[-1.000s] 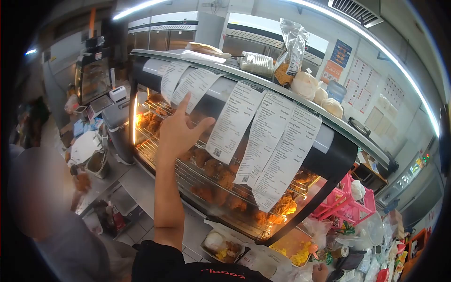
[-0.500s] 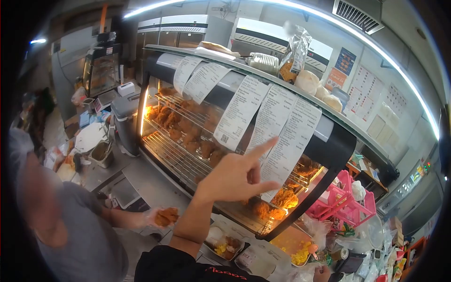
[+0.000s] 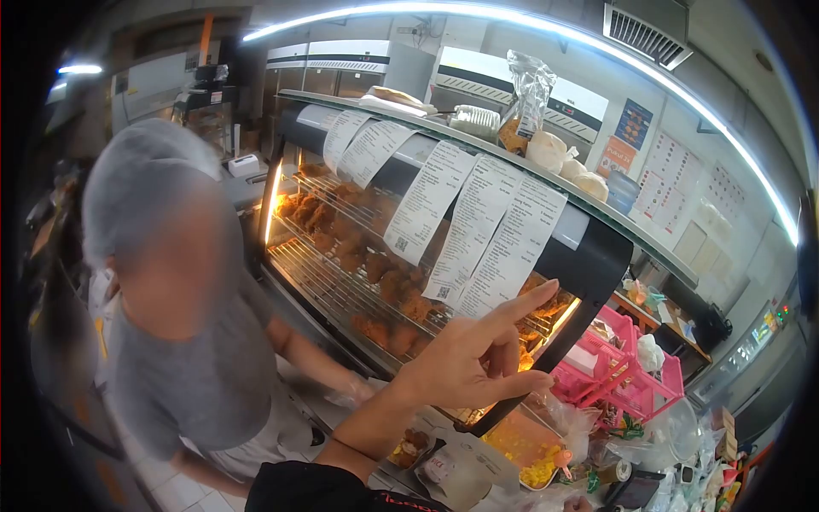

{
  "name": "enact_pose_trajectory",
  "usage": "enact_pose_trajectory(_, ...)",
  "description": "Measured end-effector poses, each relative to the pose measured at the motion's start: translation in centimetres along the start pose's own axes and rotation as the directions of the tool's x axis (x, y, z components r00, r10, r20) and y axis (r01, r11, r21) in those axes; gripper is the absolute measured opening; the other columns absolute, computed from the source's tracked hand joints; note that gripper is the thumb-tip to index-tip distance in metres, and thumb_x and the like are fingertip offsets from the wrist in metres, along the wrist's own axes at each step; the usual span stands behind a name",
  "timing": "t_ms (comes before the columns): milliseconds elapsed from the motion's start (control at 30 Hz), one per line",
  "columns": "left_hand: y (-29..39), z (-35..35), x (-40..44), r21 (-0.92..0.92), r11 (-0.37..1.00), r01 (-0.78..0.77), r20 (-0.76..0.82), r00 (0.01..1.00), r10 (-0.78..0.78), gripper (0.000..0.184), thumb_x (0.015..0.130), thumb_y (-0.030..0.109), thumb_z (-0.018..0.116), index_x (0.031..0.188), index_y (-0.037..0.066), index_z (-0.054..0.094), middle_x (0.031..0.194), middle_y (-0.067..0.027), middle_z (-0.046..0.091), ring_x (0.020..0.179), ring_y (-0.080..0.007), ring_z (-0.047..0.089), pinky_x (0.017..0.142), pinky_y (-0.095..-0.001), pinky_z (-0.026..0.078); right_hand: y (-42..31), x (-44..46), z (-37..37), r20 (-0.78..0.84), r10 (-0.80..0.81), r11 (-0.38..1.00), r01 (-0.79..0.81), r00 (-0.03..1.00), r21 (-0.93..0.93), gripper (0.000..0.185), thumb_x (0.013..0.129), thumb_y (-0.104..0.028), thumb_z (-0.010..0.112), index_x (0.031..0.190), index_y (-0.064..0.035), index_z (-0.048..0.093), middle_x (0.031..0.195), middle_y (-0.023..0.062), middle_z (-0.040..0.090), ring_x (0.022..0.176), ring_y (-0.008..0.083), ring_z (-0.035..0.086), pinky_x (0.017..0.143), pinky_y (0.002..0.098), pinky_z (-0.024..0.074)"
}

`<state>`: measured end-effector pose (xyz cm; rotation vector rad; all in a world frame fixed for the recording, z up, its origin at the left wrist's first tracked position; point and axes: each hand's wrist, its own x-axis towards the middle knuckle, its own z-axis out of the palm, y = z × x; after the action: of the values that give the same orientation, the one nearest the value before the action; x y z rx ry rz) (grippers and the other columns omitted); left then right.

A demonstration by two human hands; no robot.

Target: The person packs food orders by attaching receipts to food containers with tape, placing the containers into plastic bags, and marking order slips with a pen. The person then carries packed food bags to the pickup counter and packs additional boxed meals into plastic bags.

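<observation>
Left hand (image 3: 465,358) raised in front of the heated display cabinet (image 3: 601,256), back of the hand toward the camera. Nothing in it: index finger stretched up and to the right, thumb spread wide below, remaining fingers curled. Fingertip near the lower right of the receipts (image 3: 512,247) – contact with paper or glass not certain from this angle.

Right hand (image 3: 578,503) only a sliver at the bottom edge; whether it grips anything cannot be made out.

Receipts: five printed strips draped from the cabinet's upper edge, over its front. Two shorter ones at the far left, overlapping; three longer ones to their right, the last two partly overlapped. Print too small to read reliably.

Behind the glass, browned fried pieces (image 3: 375,266) on wire racks (image 3: 311,273), lit warm orange. On the cabinet top, a clear plastic bag (image 3: 531,85) with brown contents, and pale round bundles (image 3: 546,151) beside it.

Below the hand, an opened carton (image 3: 473,465); just right of it, a tray (image 3: 512,427) with yellow pieces (image 3: 539,468). Pink baskets (image 3: 657,392) farther right.

To the left, a co-worker in a hairnet (image 3: 153,166) and grey shirt (image 3: 205,375) – one gloved hand (image 3: 354,391) near the wearer's forearm, beside the cabinet's lower front.
</observation>
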<state>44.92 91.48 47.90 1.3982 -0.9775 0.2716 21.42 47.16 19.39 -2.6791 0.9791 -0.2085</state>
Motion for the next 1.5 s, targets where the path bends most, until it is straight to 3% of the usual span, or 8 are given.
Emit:
enact_pose_trajectory(200, 3.9, 2.3, 0.1, -0.773, 0.632, -0.058, 0.008, 0.995, 0.101, 0.052, 0.084, 0.038, 0.074, 0.114, -0.001, 0.06, 0.063, -0.0005, 0.055, 0.046, -0.0068, 0.047, 0.043, -0.0231, 0.034, 1.2, 1.8, 1.0, -0.015, -0.029, 0.997, 0.03, 0.999, 0.066, 0.029, 0.089, -0.035, 0.058, 0.092, -0.0073, 0.064, 0.086, 0.0218, 0.065, 0.076, 0.0393, 0.059, 0.071, 0.0476, 0.0463)
enact_pose_trajectory(333, 5.1, 5.2, 2.6, -0.912, 0.326, -0.25, 0.025, 0.759, 0.651, 0.071, 0.083, 0.063, 0.061, 0.098, -0.006, 0.06, 0.072, -0.0019, 0.059, 0.041, 0.0004, 0.04, 0.036, -0.0163, 0.031, 1.9, 3.3, 2.5, -0.012, -0.04, 0.989, 0.042, 0.999, 0.143, 0.028, 0.089, -0.034, 0.059, 0.09, -0.0058, 0.062, 0.082, 0.0216, 0.063, 0.071, 0.038, 0.056, 0.069, 0.0467, 0.0457)
enact_pose_trajectory(433, 6.5, 7.4, 2.6, -0.989, 0.117, -0.095, 0.024, 0.673, 0.739, 0.084, 0.076, 0.072, 0.06, 0.098, -0.009, 0.059, 0.061, -0.0001, 0.054, 0.036, 0.0024, 0.034, 0.033, -0.0156, 0.026, 3.3, 4.3, 3.7, -0.049, -0.083, 0.973, 0.092, 0.995, 0.211, 0.027, 0.088, -0.031, 0.06, 0.088, -0.0039, 0.059, 0.077, 0.023, 0.059, 0.066, 0.0359, 0.049, 0.066, 0.0453, 0.0444)
enact_pose_trajectory(667, 7.3, 10.1, 3.4, -0.978, 0.137, -0.157, 0.0, 0.658, 0.753, 0.083, 0.075, 0.073, 0.06, 0.096, -0.007, 0.06, 0.05, 0.0082, 0.042, 0.036, 0.0036, 0.032, 0.034, -0.0157, 0.021, 3.5, 5.5, 3.2, -0.094, -0.165, 0.968, 0.18, 0.982, 0.177, 0.028, 0.088, -0.033, 0.06, 0.093, -0.0053, 0.062, 0.082, 0.0226, 0.057, 0.075, 0.0393, 0.056, 0.07, 0.044, 0.0458)
enact_pose_trajectory(933, 8.4, 11.2, 3.9, -0.963, 0.215, -0.164, 0.041, 0.698, 0.715, 0.081, 0.074, 0.075, 0.059, 0.09, -0.005, 0.062, 0.051, 0.0088, 0.041, 0.037, 0.0032, 0.032, 0.034, -0.0162, 0.019, 10.4, 10.8, 5.5, 0.193, -0.163, 0.985, 0.147, 0.968, 0.094, 0.051, 0.085, -0.045, 0.061, 0.121, -0.0083, 0.064, 0.14, 0.0287, 0.043, 0.12, 0.0462, 0.05, 0.1, 0.0441, 0.0426)
enact_pose_trajectory(1267, 9.7, 12.6, 2.7, -0.893, 0.448, -0.044, 0.25, 0.78, 0.574, 0.07, 0.076, 0.069, 0.064, 0.088, 0.0, 0.064, 0.051, 0.0059, 0.044, 0.037, -0.0019, 0.035, 0.034, -0.0204, 0.024, 10.3, 9.2, 4.4, 0.101, -0.246, 0.942, 0.214, 0.964, 0.26, 0.036, 0.079, -0.028, 0.068, 0.104, -0.0024, 0.065, 0.104, 0.0219, 0.057, 0.093, 0.0342, 0.059, 0.081, 0.04, 0.0479)
enact_pose_trajectory(1367, 7.6, 15.2, 5.0, -0.953, 0.293, -0.072, 0.193, 0.601, 0.776, 0.051, 0.084, 0.052, 0.068, 0.093, 0.002, 0.063, 0.058, 0.0006, 0.05, 0.043, -0.0076, 0.044, 0.04, -0.0237, 0.031, 8.9, 8.6, 2.4, 0.076, -0.265, 0.919, 0.228, 0.961, 0.321, 0.032, 0.076, -0.022, 0.071, 0.099, -0.0003, 0.066, 0.091, 0.0191, 0.062, 0.083, 0.0297, 0.063, 0.075, 0.0381, 0.0498)
enact_pose_trajectory(1500, 7.4, 18.6, 3.7, -0.716, 0.696, 0.057, 0.445, 0.806, 0.391, 0.034, 0.087, 0.037, 0.069, 0.09, 0.003, 0.062, 0.061, -0.0015, 0.051, 0.05, -0.0136, 0.05, 0.046, -0.027, 0.036, 8.0, 8.4, 1.1, -0.02, -0.337, 0.85, 0.314, 0.941, 0.422, 0.022, 0.077, -0.013, 0.068, 0.094, 0.0002, 0.067, 0.077, 0.0139, 0.066, 0.072, 0.0223, 0.066, 0.064, 0.0347, 0.0501)
